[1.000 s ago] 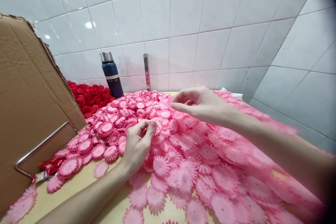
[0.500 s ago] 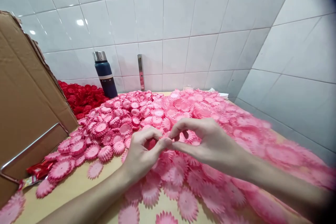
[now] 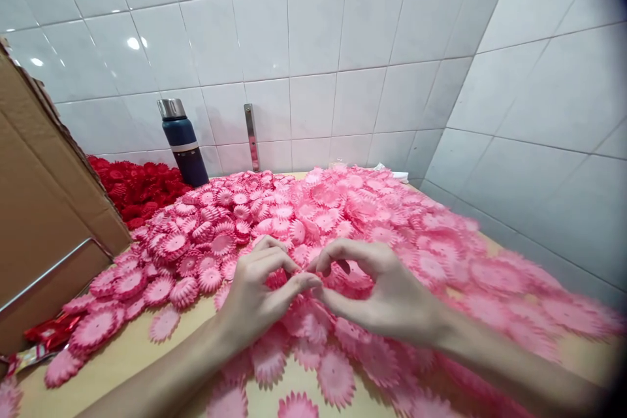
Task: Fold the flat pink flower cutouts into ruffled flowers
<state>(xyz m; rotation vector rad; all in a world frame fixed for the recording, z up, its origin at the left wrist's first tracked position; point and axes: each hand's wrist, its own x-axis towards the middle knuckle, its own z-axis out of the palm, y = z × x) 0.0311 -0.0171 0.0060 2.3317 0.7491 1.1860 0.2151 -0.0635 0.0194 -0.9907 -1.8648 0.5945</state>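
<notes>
A big heap of pink flower-shaped paper pieces (image 3: 343, 209) covers the tan table (image 3: 142, 349). My left hand (image 3: 255, 297) and my right hand (image 3: 382, 290) meet fingertip to fingertip just above the heap's near edge. Both pinch a small pink piece (image 3: 311, 274) between thumbs and forefingers; it is mostly hidden by the fingers. Flat single pink flowers (image 3: 336, 375) lie under my wrists.
A cardboard box (image 3: 44, 209) with a metal handle stands at the left. Behind it lies a pile of red flower pieces (image 3: 132, 186). A dark blue flask (image 3: 181, 144) stands against the tiled wall, next to a metal bracket (image 3: 251, 137). A red wrapper (image 3: 46, 333) lies near the box.
My right hand came down from the far part of the heap to meet my left hand. Both hands now pinch together at the near edge. The view shifted slightly left.
</notes>
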